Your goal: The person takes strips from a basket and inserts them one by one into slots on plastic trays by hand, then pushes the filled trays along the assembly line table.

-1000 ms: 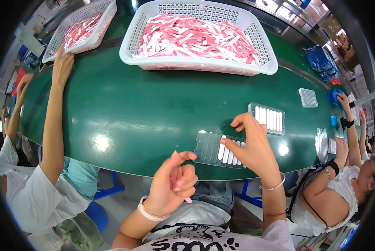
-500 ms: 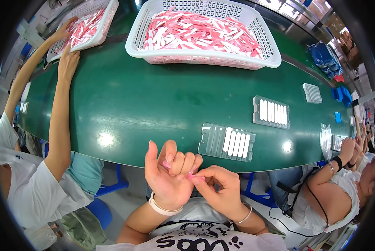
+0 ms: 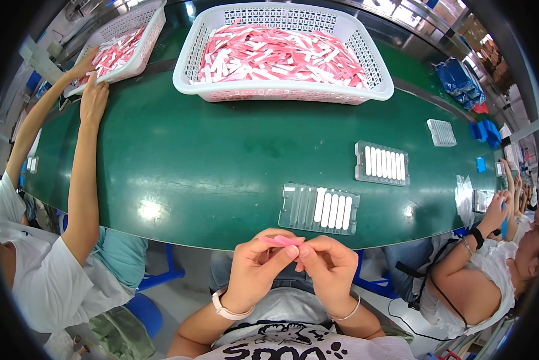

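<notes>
My left hand (image 3: 254, 268) and my right hand (image 3: 331, 268) meet just below the near edge of the green table (image 3: 221, 156). Together they pinch a small pink strip (image 3: 279, 240) between the fingertips. Directly beyond them lies a clear slotted tray (image 3: 297, 207), its right slots filled with white pieces and its left slots bare. A second slotted tray (image 3: 382, 163), filled with white pieces, lies farther right. A large white basket (image 3: 281, 91) heaped with pink and white strips stands at the far side.
A person on the left reaches both hands to a second white basket (image 3: 120, 45) of pink strips. Another person sits at the right edge (image 3: 497, 264). A small tray (image 3: 442, 132) and blue items (image 3: 461, 81) lie at the far right.
My right hand came back from the slotted tray to my left hand near my body. Both now pinch a pink strip. The person on the left shifted their hands at their basket.
</notes>
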`<action>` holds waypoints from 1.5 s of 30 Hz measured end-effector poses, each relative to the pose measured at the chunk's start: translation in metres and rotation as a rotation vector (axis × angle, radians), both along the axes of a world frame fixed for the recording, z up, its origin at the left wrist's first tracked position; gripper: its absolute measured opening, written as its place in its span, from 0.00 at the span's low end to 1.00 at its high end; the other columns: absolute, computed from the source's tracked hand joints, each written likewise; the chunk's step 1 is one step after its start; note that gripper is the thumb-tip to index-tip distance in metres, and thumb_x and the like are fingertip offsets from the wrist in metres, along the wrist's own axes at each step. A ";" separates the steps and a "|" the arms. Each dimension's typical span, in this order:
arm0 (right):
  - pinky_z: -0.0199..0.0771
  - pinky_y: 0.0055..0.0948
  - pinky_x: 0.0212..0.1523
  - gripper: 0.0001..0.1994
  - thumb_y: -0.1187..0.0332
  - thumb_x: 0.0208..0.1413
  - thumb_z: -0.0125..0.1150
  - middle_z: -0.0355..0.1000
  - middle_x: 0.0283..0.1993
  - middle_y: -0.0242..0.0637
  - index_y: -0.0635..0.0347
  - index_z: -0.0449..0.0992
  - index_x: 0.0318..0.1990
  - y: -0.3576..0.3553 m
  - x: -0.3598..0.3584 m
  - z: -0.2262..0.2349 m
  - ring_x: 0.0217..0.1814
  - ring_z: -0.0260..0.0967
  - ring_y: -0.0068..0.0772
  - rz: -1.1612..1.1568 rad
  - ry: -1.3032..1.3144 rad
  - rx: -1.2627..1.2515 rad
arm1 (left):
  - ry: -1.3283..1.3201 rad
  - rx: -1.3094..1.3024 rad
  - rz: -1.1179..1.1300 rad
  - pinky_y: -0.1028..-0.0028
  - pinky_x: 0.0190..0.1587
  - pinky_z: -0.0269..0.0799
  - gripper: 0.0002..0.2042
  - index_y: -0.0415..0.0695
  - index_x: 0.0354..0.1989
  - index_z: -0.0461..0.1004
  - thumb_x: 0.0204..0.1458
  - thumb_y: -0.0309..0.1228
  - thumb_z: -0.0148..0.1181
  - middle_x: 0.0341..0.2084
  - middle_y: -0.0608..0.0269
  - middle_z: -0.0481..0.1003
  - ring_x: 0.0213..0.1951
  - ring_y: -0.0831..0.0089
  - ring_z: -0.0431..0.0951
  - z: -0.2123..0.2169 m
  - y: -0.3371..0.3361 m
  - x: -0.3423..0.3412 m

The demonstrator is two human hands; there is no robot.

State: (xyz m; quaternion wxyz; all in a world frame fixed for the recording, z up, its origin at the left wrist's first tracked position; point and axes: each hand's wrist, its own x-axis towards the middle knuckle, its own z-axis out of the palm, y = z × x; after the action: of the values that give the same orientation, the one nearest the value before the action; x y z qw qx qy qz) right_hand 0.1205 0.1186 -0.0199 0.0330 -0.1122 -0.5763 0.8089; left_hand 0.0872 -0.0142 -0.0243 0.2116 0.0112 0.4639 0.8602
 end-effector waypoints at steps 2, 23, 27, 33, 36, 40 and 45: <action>0.68 0.16 0.25 0.05 0.78 0.52 0.65 0.76 0.32 0.39 0.68 0.78 0.37 0.000 0.001 -0.006 0.29 0.70 0.19 -0.062 0.189 0.264 | 0.045 0.027 0.091 0.78 0.34 0.70 0.04 0.37 0.39 0.77 0.57 0.22 0.58 0.37 0.58 0.77 0.36 0.76 0.75 -0.006 0.001 0.001; 0.48 0.42 0.45 0.06 0.70 0.45 0.67 0.77 0.41 0.25 0.53 0.76 0.31 0.038 -0.032 0.004 0.58 0.69 0.34 0.153 0.519 1.575 | -0.057 -0.346 -0.098 0.88 0.22 0.54 0.10 0.35 0.45 0.78 0.55 0.23 0.59 0.28 0.64 0.77 0.20 0.90 0.62 0.006 -0.008 -0.013; 0.44 0.48 0.51 0.15 0.65 0.48 0.67 0.76 0.49 0.21 0.53 0.76 0.44 0.048 -0.031 -0.003 0.64 0.63 0.33 0.137 0.400 1.524 | -0.004 -0.349 -0.090 0.86 0.22 0.50 0.10 0.39 0.44 0.79 0.55 0.26 0.62 0.23 0.75 0.74 0.20 0.92 0.54 0.005 -0.006 -0.012; 0.37 0.55 0.59 0.21 0.66 0.48 0.66 0.75 0.51 0.17 0.53 0.73 0.52 0.058 -0.027 -0.006 0.66 0.59 0.32 0.294 0.443 1.437 | 0.002 -0.333 -0.139 0.81 0.21 0.44 0.07 0.39 0.39 0.81 0.54 0.26 0.64 0.18 0.79 0.64 0.19 0.90 0.50 0.003 -0.004 -0.011; 0.37 0.56 0.59 0.22 0.66 0.49 0.65 0.76 0.51 0.17 0.54 0.72 0.53 0.055 -0.026 -0.006 0.66 0.59 0.33 0.250 0.445 1.496 | 0.022 -0.369 -0.143 0.82 0.21 0.44 0.07 0.39 0.39 0.81 0.53 0.26 0.64 0.18 0.79 0.65 0.19 0.90 0.50 0.002 -0.005 -0.009; 0.36 0.56 0.60 0.23 0.68 0.50 0.64 0.77 0.49 0.19 0.55 0.69 0.56 0.061 -0.036 -0.008 0.67 0.58 0.34 0.168 0.446 1.451 | 0.142 -0.459 -0.132 0.82 0.20 0.46 0.06 0.38 0.36 0.81 0.52 0.26 0.64 0.21 0.75 0.69 0.18 0.89 0.53 0.003 -0.003 -0.008; 0.35 0.56 0.61 0.24 0.68 0.51 0.63 0.78 0.47 0.21 0.53 0.69 0.58 0.064 -0.036 -0.007 0.66 0.59 0.34 0.184 0.498 1.419 | 0.561 -0.653 -0.071 0.80 0.19 0.59 0.04 0.39 0.31 0.79 0.51 0.26 0.64 0.33 0.67 0.75 0.18 0.83 0.65 0.007 0.001 -0.011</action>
State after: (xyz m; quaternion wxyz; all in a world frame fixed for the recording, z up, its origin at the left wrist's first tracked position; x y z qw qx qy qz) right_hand 0.0847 0.1828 -0.0270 0.1586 0.1706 -0.9412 0.2447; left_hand 0.0762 -0.0136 -0.0171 0.0990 0.1931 0.7506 0.6241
